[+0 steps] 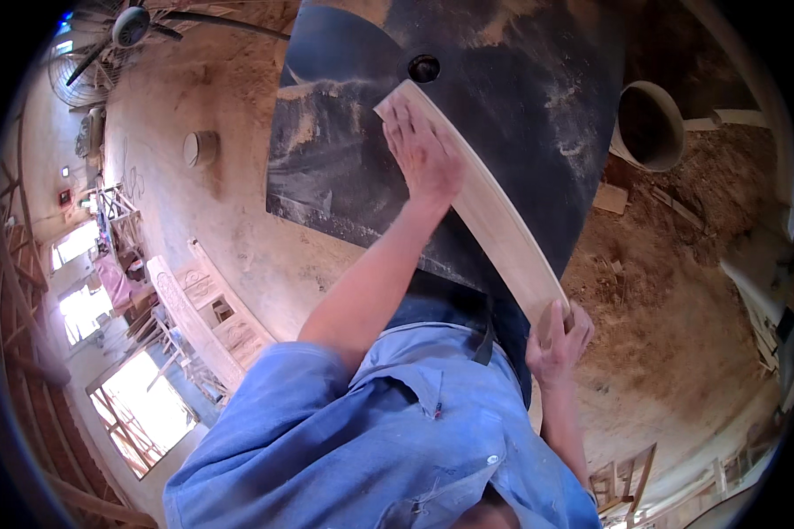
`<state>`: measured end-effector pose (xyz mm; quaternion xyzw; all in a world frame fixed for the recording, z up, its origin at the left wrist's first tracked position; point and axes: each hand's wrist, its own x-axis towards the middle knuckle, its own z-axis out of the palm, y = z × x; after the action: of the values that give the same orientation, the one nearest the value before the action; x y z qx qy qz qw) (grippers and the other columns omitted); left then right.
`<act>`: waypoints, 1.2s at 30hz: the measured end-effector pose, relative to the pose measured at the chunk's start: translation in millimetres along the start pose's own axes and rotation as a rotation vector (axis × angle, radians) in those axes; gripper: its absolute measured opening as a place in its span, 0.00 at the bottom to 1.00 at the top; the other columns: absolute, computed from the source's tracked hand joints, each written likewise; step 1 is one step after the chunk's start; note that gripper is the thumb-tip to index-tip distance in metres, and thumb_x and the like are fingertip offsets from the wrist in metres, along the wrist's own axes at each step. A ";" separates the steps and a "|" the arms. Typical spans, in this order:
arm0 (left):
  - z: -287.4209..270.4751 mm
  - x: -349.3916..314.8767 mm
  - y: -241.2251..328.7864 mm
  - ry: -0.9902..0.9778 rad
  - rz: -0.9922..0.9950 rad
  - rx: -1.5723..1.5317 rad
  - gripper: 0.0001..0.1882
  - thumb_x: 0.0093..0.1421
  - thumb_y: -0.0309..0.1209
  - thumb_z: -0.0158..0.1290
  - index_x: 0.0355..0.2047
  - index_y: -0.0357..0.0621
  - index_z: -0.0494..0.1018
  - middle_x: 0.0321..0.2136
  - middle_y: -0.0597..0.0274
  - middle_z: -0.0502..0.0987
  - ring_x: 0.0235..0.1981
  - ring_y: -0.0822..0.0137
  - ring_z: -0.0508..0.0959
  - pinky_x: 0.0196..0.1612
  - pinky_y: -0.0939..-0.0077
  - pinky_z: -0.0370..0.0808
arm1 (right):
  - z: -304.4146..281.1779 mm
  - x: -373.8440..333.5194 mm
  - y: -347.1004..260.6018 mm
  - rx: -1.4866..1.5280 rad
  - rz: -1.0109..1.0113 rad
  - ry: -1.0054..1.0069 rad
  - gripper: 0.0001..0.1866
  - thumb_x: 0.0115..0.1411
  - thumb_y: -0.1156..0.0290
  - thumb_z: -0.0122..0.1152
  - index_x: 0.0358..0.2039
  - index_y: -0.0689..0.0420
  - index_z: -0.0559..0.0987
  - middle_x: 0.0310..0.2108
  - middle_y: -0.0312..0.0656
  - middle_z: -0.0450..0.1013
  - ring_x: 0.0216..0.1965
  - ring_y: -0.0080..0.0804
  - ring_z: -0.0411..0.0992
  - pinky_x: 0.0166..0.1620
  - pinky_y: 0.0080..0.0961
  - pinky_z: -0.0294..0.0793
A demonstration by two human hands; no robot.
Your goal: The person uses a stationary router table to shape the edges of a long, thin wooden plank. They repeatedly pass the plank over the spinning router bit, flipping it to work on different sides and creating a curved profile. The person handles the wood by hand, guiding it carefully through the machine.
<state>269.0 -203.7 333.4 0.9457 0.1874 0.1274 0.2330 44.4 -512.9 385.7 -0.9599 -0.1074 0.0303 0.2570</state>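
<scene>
Your two hands on a long pale wooden board (500, 231) across a dark, dust-streaked tabletop (344, 159).
Your left hand (426, 160) lies flat on the board's far part, fingers extended, not clenched; your right hand (559, 342) grasps its near end, by your blue-shirted waist. The board runs diagonally, its far end just beside a dark round hole (424, 68) in the tabletop.
</scene>
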 end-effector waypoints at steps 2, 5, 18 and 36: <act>3.2 -3.4 5.1 -0.019 0.031 0.024 0.35 0.73 0.33 0.44 0.73 0.20 0.55 0.78 0.33 0.50 0.81 0.38 0.45 0.81 0.45 0.41 | -0.5 -7.0 0.8 0.008 0.014 0.008 0.45 0.41 0.77 0.75 0.66 0.57 0.76 0.64 0.59 0.65 0.63 0.61 0.64 0.65 0.56 0.65; 2.6 -2.4 4.3 -0.044 0.062 0.063 0.35 0.73 0.32 0.44 0.74 0.19 0.54 0.78 0.33 0.50 0.81 0.37 0.44 0.81 0.45 0.40 | 3.3 -6.7 -1.0 0.018 0.016 0.033 0.45 0.40 0.77 0.74 0.65 0.57 0.76 0.63 0.59 0.66 0.62 0.62 0.65 0.65 0.56 0.65; 6.0 23.6 0.4 -0.036 0.085 0.085 0.34 0.73 0.30 0.43 0.73 0.18 0.54 0.77 0.31 0.51 0.80 0.35 0.45 0.81 0.46 0.41 | 13.2 16.3 -9.4 -0.002 0.020 0.079 0.44 0.40 0.77 0.74 0.64 0.58 0.77 0.63 0.59 0.68 0.62 0.60 0.67 0.65 0.55 0.66; 8.3 150.9 -63.3 0.101 -0.004 0.080 0.34 0.73 0.32 0.44 0.73 0.21 0.56 0.76 0.35 0.56 0.80 0.39 0.50 0.81 0.50 0.45 | 43.5 160.8 -40.7 0.091 -0.245 0.101 0.21 0.57 0.70 0.73 0.50 0.65 0.86 0.62 0.51 0.78 0.68 0.54 0.73 0.72 0.51 0.69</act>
<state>388.4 -92.6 318.5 0.9461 0.2059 0.1672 0.1857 188.5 -421.7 367.9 -0.9273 -0.2091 -0.0446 0.3073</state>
